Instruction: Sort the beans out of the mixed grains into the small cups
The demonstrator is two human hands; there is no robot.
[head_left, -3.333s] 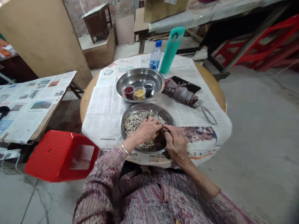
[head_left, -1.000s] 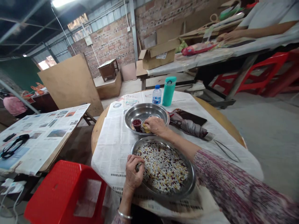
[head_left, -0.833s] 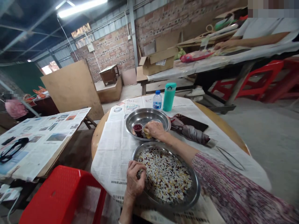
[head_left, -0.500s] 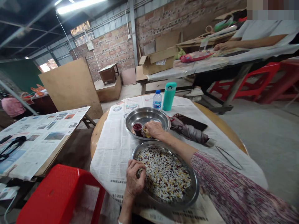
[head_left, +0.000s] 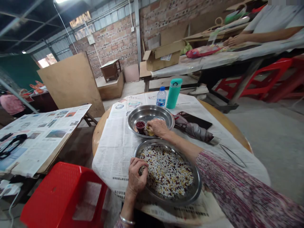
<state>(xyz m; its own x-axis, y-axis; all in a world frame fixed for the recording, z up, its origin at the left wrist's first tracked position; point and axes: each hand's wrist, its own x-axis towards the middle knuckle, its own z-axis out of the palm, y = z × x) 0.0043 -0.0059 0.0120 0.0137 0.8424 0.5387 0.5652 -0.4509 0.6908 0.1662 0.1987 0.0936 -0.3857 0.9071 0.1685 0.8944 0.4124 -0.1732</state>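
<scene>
A steel pan full of mixed white, red, yellow and dark beans sits on the newspaper in front of me. My left hand curls over its left rim, fingers closed, pressed on the pan's edge. Behind it a second steel pan holds small cups. My right hand reaches into that pan, fingers bunched over the yellow-bean cup, right next to the red-bean cup. What the fingers pinch is hidden.
A water bottle and a teal flask stand behind the pans. A folded umbrella, a dark phone and tweezers lie right. A red stool stands left. Another person's arms rest on the far table.
Earlier both hands worked together in the near pan. Since then my right hand has reached to the cups in the far pan and stays there; my left hand rests on the near pan's rim.
</scene>
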